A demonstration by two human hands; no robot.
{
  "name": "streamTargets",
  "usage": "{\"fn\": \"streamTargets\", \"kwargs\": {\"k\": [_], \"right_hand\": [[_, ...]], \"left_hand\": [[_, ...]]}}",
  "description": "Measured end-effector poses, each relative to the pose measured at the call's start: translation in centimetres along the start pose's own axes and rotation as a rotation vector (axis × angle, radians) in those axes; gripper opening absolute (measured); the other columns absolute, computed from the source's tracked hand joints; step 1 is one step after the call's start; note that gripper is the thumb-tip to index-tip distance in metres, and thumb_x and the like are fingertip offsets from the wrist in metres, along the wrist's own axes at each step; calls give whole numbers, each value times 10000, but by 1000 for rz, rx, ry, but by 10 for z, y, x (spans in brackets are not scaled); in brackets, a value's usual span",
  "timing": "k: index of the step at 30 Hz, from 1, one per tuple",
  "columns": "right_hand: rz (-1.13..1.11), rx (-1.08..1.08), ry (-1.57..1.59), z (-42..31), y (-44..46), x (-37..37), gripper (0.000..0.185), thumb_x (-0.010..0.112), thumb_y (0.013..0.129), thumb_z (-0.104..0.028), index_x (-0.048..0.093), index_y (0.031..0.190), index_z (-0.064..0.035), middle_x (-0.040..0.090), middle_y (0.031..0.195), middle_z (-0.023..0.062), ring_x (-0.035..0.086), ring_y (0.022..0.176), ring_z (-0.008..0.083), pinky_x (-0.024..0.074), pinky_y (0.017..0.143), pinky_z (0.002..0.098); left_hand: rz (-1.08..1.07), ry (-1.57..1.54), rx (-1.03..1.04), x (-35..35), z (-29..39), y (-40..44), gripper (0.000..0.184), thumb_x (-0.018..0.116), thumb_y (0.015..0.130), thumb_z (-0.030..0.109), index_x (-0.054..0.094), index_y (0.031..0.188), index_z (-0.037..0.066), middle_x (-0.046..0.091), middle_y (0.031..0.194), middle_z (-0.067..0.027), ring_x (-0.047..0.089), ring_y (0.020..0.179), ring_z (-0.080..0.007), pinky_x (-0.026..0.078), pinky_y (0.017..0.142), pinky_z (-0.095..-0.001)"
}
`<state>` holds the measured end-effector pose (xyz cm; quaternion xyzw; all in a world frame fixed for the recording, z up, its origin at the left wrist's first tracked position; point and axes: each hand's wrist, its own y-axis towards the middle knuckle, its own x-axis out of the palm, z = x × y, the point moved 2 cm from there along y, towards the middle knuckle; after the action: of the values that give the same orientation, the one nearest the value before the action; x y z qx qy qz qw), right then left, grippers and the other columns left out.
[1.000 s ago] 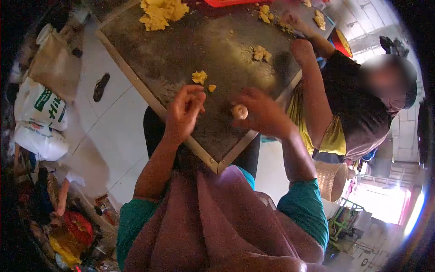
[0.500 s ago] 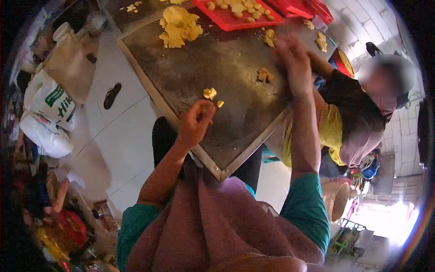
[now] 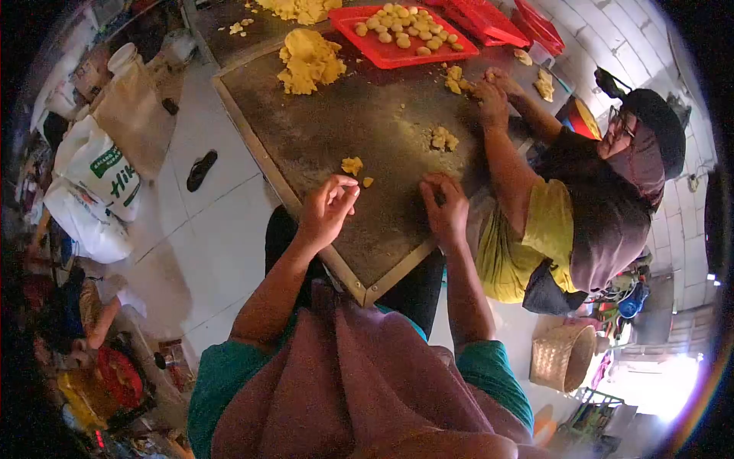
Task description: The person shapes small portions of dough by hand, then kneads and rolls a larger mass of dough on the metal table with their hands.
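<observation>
My left hand (image 3: 329, 212) is over the near left side of the dark tabletop (image 3: 382, 229), its fingers loosely bent and the thumb a little apart. Nothing shows in it. Just beyond its fingertips lie a small lump of yellow dough (image 3: 352, 165) and a smaller dough piece (image 3: 368, 182). My right hand (image 3: 446, 205) is palm down near the right edge, with bent fingers and the thumb apart; I see nothing held, though its underside is hidden. Beyond it sits a crumbly heap of dough bits (image 3: 443, 138).
A big yellow dough mass (image 3: 310, 63) lies at the far left, beside a red tray (image 3: 390, 58) of dough balls (image 3: 403, 27). At the right, a co-worker (image 3: 596, 199) has both hands at the table near another dough lump (image 3: 456, 79). A woven basket (image 3: 562, 357) stands on the floor.
My right hand has come back from the far right of the table to the near right edge. My left hand has barely moved. The view has shifted slightly, showing more of the tray.
</observation>
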<state>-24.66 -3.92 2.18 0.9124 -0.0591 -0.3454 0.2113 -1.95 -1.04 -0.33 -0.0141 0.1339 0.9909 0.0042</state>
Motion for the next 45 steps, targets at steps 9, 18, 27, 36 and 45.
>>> {"fn": "streamTargets", "kwargs": {"k": [9, 18, 27, 36, 45], "right_hand": [[78, 59, 143, 6, 0, -3, 180, 619, 806, -178, 615, 913, -34, 590, 936, 115, 602, 779, 234, 474, 706, 320], [97, 79, 162, 10, 1, -5, 171, 621, 794, -168, 620, 873, -16, 608, 875, 128, 601, 785, 260, 472, 706, 332], [133, 37, 116, 12, 3, -4, 166, 610, 806, -186, 623, 858, -29, 613, 873, 130, 595, 792, 279, 472, 705, 338], [-47, -18, 18, -4, 6, 9, 141, 635, 791, -149, 624, 875, -36, 612, 903, 133, 594, 861, 264, 473, 742, 328], [-393, -317, -13, -56, 102, 61, 179, 620, 801, -112, 613, 968, -47, 589, 971, 123, 607, 805, 226, 490, 705, 317]], "left_hand": [[4, -27, -8, 1, 0, 0, 206, 519, 901, 239, 546, 949, 40, 490, 626, 8, 508, 568, -81, 373, 486, -221], [29, -35, -6, 3, -3, 0, 193, 524, 899, 222, 557, 937, 36, 523, 645, 1, 507, 553, -61, 359, 448, -200], [15, -15, -1, 1, -1, 0, 179, 529, 895, 195, 557, 945, 25, 526, 631, -9, 508, 544, -66, 365, 457, -207], [-19, -17, 25, 1, -11, -4, 152, 518, 897, 178, 548, 954, 39, 544, 674, -15, 523, 572, -76, 429, 510, -218], [-55, 11, -84, -3, 8, -4, 223, 543, 881, 243, 560, 928, 26, 564, 675, -42, 537, 589, -97, 438, 546, -260]]}}
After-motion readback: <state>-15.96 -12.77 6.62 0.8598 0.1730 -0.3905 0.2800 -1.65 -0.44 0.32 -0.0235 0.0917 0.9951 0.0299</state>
